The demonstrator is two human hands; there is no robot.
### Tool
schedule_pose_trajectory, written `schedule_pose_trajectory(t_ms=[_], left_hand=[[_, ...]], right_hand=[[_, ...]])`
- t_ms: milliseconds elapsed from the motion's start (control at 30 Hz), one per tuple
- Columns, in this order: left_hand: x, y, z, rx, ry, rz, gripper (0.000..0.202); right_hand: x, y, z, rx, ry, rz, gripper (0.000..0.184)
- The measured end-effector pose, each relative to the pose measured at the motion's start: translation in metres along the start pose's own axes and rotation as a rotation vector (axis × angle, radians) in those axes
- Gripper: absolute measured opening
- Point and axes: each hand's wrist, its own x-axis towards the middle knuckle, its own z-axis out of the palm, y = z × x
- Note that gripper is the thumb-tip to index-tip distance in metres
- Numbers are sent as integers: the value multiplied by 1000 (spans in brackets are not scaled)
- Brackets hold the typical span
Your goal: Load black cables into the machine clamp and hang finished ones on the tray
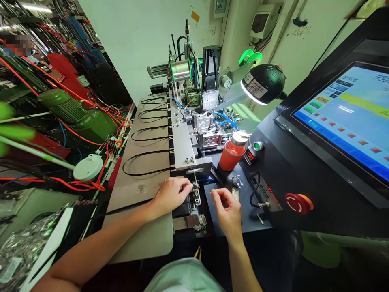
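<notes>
4 looped cables [146,153] lie along the right edge of the surface [152,239]. Just off that edge, towards the near right corner, sits the small metal fixture [196,194]. The left hand [170,195] bends its fingers onto it; the right hand [229,211] curls beside it, apart. Whether either grasps anything, I cannot tell. Best brace the left wrist and approach squarely, lightly.
</notes>
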Motion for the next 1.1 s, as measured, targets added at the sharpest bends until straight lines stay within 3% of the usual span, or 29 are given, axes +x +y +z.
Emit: schedule_pose_trajectory(t_ms=[300, 433, 533, 733, 900, 1000, 1100], left_hand=[[5, 4, 0, 15, -32, -1, 24], [5, 4, 1, 63, -21, 12, 23], [-2, 2, 5, 195, 68, 46, 18], [-17, -7, 7, 505, 163, 361, 29], [-12, -4, 0, 736, 103, 661, 30], [-11, -2, -1, 738, 61, 630, 30], [-15, -4, -3, 577, 67, 439, 27]], right_hand=[[26, -8, 21, -7, -240, -111, 34], [30, -6, 33, 36, -247, -150, 36], [28, -3, 37, 76, -212, -171, 34], [25, 0, 38, 109, -211, -154, 34], [26, 3, 41, 151, -201, -114, 34], [25, 5, 40, 137, -191, -103, 36], [25, 5, 32, 81, -134, -106, 35]])
